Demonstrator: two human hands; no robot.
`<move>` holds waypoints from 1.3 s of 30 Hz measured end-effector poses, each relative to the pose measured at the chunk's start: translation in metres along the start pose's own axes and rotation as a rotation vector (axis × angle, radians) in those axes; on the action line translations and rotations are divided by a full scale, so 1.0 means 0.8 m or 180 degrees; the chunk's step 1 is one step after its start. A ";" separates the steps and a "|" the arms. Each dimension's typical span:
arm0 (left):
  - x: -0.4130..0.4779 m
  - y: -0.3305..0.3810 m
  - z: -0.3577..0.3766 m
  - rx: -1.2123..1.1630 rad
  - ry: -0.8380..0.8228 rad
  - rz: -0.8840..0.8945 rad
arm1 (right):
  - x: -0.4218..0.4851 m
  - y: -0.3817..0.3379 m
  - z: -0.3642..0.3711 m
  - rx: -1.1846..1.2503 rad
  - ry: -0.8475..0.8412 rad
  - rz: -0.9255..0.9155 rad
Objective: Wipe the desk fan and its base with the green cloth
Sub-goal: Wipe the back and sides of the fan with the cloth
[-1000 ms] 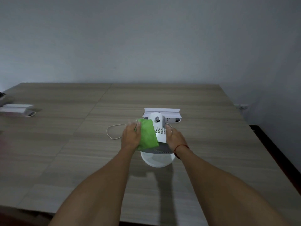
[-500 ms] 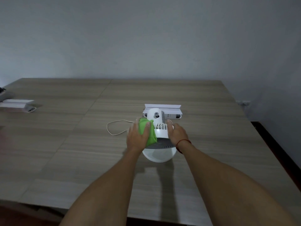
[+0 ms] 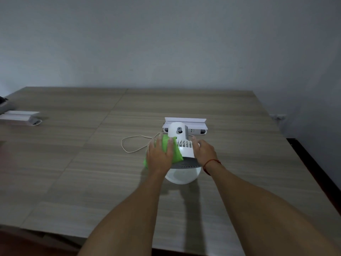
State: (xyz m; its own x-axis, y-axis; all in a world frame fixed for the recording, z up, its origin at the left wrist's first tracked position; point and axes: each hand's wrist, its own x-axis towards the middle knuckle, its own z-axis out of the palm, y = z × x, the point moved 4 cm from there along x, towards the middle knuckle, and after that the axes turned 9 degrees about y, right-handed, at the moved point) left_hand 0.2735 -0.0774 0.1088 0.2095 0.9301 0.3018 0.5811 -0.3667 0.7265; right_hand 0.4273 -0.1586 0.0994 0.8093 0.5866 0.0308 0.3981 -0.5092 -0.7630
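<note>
At the frame's centre, on the worktop [image 3: 73, 163], the cloth [image 3: 176, 155] has been drawn down the left flank of the fan [image 3: 184, 149] and is now pressed there under the flattened left hand [image 3: 160, 156], while the fan is kept gripped by the curled right hand [image 3: 203, 151], so wiping is judged underway.

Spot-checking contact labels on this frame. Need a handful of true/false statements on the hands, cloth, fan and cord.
1. The left hand presses a green cloth against the white fan. True.
2. The right hand hangs free, clear of the fan. False: it holds the fan's right side.
3. A white cord lies looped on the table, left of the fan. True.
4. The white power strip lies nearer the person than the fan. False: it lies behind the fan, on the far side.
5. A red string circles the right wrist. True.
</note>
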 end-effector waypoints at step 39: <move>0.053 -0.087 0.052 -0.1708 -0.0707 -0.1975 | -0.006 -0.037 0.011 -0.0254 0.0291 0.0178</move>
State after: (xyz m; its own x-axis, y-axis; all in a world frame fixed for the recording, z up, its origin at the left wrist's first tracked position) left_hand 0.2746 -0.0118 0.0454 0.1581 0.9287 -0.3355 0.2018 0.3022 0.9316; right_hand 0.4079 -0.1405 0.1163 0.8657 0.4979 0.0510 0.3813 -0.5901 -0.7116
